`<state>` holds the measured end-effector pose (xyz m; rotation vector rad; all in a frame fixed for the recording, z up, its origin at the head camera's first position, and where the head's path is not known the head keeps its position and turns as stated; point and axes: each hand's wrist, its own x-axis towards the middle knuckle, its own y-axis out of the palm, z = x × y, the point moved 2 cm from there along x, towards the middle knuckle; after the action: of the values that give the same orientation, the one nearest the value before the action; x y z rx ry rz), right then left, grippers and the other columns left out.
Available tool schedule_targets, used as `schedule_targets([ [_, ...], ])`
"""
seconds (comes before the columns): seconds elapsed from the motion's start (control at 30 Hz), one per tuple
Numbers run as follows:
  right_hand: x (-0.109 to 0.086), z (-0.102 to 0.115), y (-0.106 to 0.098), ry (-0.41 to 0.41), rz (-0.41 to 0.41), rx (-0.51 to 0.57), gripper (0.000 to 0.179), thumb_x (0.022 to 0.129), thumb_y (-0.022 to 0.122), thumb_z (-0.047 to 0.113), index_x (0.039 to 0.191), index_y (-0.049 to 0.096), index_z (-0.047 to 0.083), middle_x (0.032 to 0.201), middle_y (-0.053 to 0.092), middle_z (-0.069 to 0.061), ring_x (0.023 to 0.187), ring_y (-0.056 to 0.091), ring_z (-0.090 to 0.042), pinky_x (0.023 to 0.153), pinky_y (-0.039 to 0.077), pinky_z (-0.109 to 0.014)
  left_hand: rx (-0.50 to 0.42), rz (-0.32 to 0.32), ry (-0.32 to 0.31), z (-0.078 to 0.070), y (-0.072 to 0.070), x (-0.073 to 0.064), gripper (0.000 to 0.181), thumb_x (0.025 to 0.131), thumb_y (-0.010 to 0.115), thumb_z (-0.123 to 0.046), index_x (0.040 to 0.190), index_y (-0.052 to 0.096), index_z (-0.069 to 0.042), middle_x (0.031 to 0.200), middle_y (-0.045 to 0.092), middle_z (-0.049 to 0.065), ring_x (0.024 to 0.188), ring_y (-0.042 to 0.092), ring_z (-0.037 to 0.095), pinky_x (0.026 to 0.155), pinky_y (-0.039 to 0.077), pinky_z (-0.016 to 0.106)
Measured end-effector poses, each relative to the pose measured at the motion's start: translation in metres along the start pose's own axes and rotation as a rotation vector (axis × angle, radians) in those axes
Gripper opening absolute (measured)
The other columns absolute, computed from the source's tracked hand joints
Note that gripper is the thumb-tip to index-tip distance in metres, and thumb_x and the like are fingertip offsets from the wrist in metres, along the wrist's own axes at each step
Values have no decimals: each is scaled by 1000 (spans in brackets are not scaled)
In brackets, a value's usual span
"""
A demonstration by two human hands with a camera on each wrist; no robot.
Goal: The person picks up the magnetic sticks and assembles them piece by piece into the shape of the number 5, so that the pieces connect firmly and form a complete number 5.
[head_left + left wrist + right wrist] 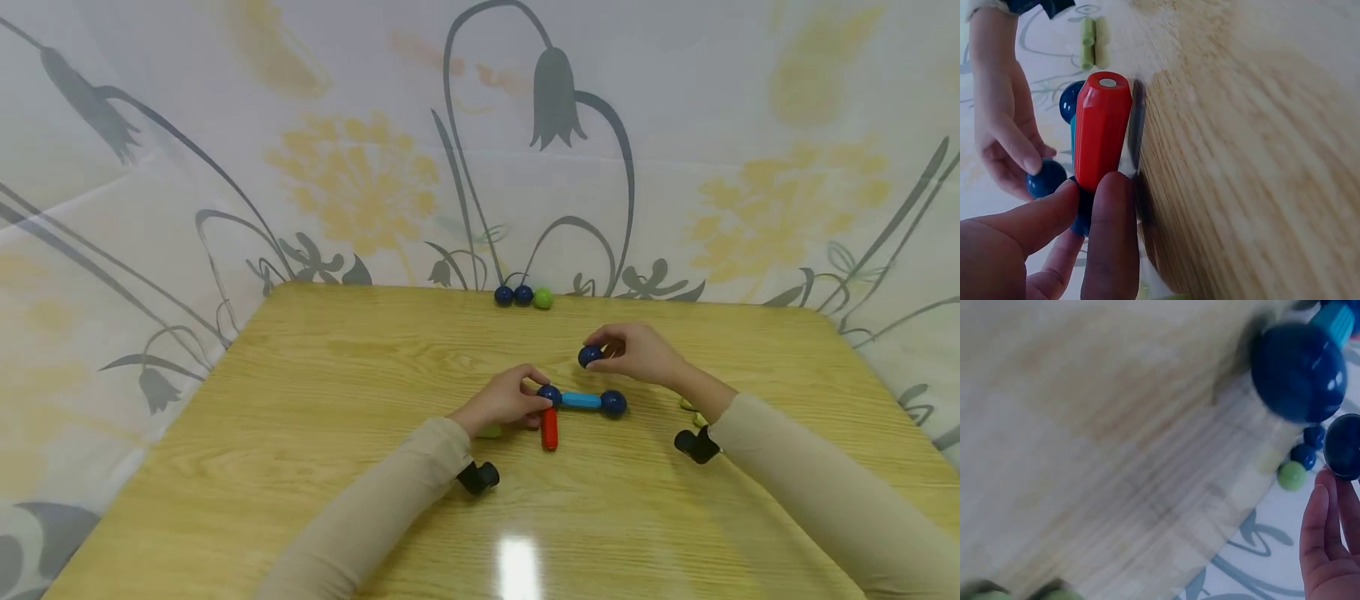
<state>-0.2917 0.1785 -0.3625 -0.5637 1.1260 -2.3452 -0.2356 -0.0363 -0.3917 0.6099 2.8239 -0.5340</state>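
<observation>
My left hand (501,403) pinches a dark blue ball (550,394) that joins a light blue rod (581,401) and a red rod (550,430). A second dark blue ball (613,404) caps the light blue rod's right end. The red rod points toward me, and its free end shows a round silver spot in the left wrist view. Held above the table, a loose dark blue ball (590,357) sits between the thumb and fingertips of my right hand (641,355), behind the joined pieces.
Two dark blue balls (513,295) and a green ball (543,297) stand in a row at the table's back edge. Green rods (1088,42) lie under the right forearm, and another green piece (490,431) is partly hidden by the left hand. A flower-patterned cloth (360,183) hangs behind.
</observation>
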Motion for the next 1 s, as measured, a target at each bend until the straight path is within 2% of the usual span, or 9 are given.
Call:
schedule_targets([
  [0.13, -17, 9, 4, 18, 6, 28, 33, 80, 75, 21, 106, 66, 3, 88, 65, -1, 74, 60, -13, 63, 50, -28, -17, -10, -3, 3, 0, 0, 27, 88, 64, -4, 114, 56, -3, 88, 58, 11, 68, 65, 24, 62, 55, 30],
  [0.23, -28, 13, 8, 27, 10, 71, 30, 80, 75, 18, 105, 66, 4, 86, 64, 1, 74, 59, -12, 63, 50, -27, -19, -11, 2, 4, -1, 0, 27, 87, 65, -4, 113, 57, -3, 88, 57, 10, 69, 65, 23, 63, 55, 30],
  [0.5, -45, 29, 16, 35, 46, 165, 28, 80, 75, 18, 102, 65, 6, 89, 64, 0, 76, 61, -12, 67, 51, -28, -1, -15, 14, 4, -5, 3, 27, 86, 66, -4, 112, 59, -1, 87, 59, 11, 71, 64, 22, 64, 54, 29],
  [0.73, -55, 45, 30, -2, 138, 239, 29, 80, 75, 19, 104, 63, 6, 92, 64, -2, 80, 63, -12, 73, 52, -27, 14, -21, 11, 1, -9, 0, 29, 86, 66, -4, 114, 60, 1, 92, 59, 12, 80, 65, 24, 70, 54, 30],
  [1.0, -61, 63, 50, -50, 230, 333, 28, 79, 75, 14, 102, 63, 5, 96, 64, -5, 84, 65, -15, 73, 53, -26, -1, -27, 35, 3, -10, 2, 28, 85, 67, -4, 112, 61, 2, 104, 59, 12, 88, 62, 21, 73, 53, 28],
])
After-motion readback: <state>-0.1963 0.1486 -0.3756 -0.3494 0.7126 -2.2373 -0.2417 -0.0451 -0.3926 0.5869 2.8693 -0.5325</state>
